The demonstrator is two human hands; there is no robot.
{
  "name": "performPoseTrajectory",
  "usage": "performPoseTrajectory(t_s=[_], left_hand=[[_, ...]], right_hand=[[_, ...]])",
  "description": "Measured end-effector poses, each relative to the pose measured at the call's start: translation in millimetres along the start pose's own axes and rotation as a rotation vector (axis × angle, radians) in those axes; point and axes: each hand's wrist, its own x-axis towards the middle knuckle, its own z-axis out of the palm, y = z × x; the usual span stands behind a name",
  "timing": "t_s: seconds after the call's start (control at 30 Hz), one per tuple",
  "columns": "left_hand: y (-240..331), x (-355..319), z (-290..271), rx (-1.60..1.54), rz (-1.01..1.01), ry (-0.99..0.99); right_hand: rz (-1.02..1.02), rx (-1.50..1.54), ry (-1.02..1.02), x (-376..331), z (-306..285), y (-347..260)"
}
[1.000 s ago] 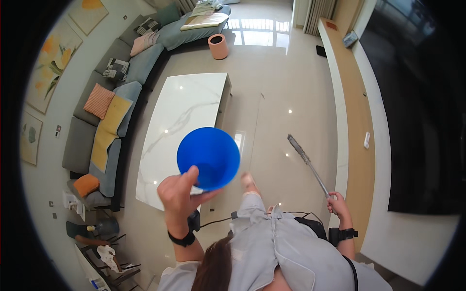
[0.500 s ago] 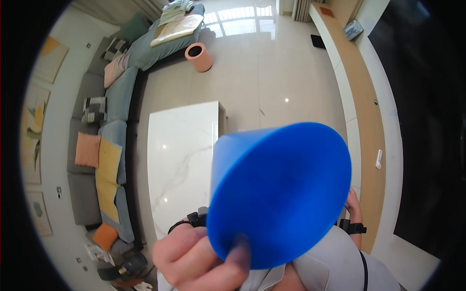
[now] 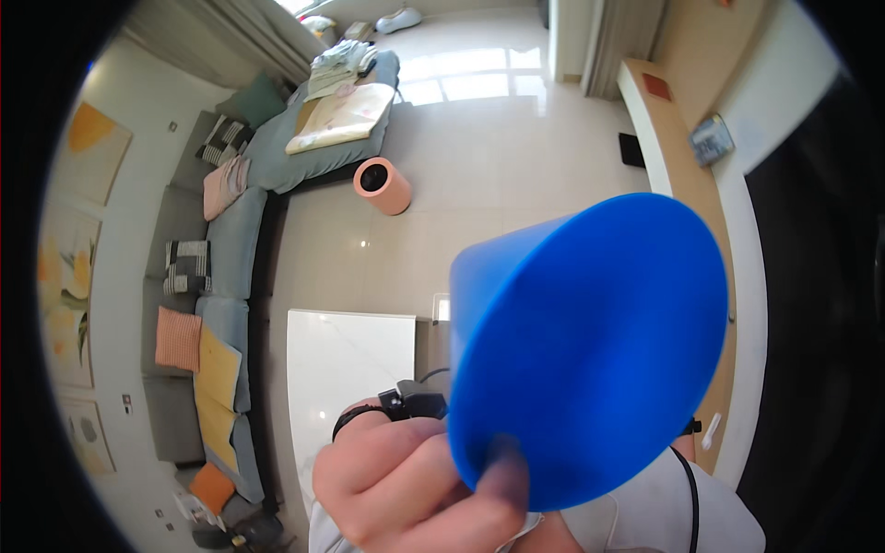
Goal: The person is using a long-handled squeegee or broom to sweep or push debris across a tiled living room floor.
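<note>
Close in front of me, a blue tapered plastic bin (image 3: 599,350) fills the middle right of the view. Its wide oval mouth tilts toward me, and I see a smooth inside. My left hand (image 3: 419,484) grips the lower left rim, thumb inside the mouth and the other fingers curled against the outside. A black band with a dark device sits on that wrist. Of my right arm only a bit of forearm and a black wristband show past the bin's lower right edge. The bin hides my right hand and its fingers.
A white marble-look coffee table (image 3: 346,355) stands beyond my left hand. Further off is a pink cylindrical bin (image 3: 392,194). A grey sofa (image 3: 171,419) with cushions lines the left wall. A wooden-topped low cabinet (image 3: 668,115) and a large black screen (image 3: 820,323) run along the right.
My left hand and the blue bin have shifted right in view. The room has slid downward as my view tipped up. My right hand, partly visible before, is now hidden behind the bin.
</note>
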Motion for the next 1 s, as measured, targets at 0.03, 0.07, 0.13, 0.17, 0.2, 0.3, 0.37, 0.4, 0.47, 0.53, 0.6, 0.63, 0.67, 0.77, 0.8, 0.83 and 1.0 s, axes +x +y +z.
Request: performPoseTrajectory(t_s=[0.03,0.07,0.13,0.17,0.2,0.3,0.37,0.4,0.47,0.53,0.6,0.63,0.67,0.77,0.8,0.83,1.0], left_hand=[[-17,6,12,-0.026,-0.033,0.036],[-34,12,24,-0.052,-0.067,0.075],[-81,16,53,-0.083,-0.057,0.145],[-105,18,65,-0.087,-0.044,0.173],[-129,18,76,-0.076,-0.038,0.185],[-209,21,110,-0.059,-0.013,0.207],[-265,32,130,-0.068,0.032,0.242],[-294,37,137,-0.069,0.052,0.258],[-349,42,152,-0.082,0.071,0.296],[-404,50,171,-0.1,0.064,0.294],[-456,59,194,-0.107,0.056,0.294],[-482,65,206,-0.111,0.062,0.286],[-505,72,216,-0.109,0.068,0.274],[-576,88,248,-0.09,0.085,0.277],[-597,92,260,-0.081,0.089,0.28],[-621,95,277,-0.081,0.087,0.285],[-733,128,338,0.004,0.084,0.293]], right_hand=[[-0.012,-0.021,-0.022,18,2,-24],[-0.11,0.011,-0.029,38,-1,-39],[-0.293,0.083,-0.047,81,-9,-52],[-0.382,0.121,-0.058,103,-11,-59],[-0.336,0.237,-0.068,102,-3,-88],[-0.021,0.801,-0.033,10,77,-257],[0.03,0.961,0.004,-4,102,-320],[0.014,0.937,-0.009,14,106,-333],[-0.02,0.891,0.002,53,110,-352],[0.0,0.889,0.016,70,131,-390],[0.033,0.94,0.057,80,150,-447],[0.061,0.995,0.081,80,166,-480],[0.081,1.05,0.104,81,180,-510],[0.048,0.835,0.053,163,174,-554],[0.005,0.614,0.002,216,158,-551],[-0.057,0.167,-0.087,267,142,-551],[-0.036,0.22,-0.092,385,163,-669]])
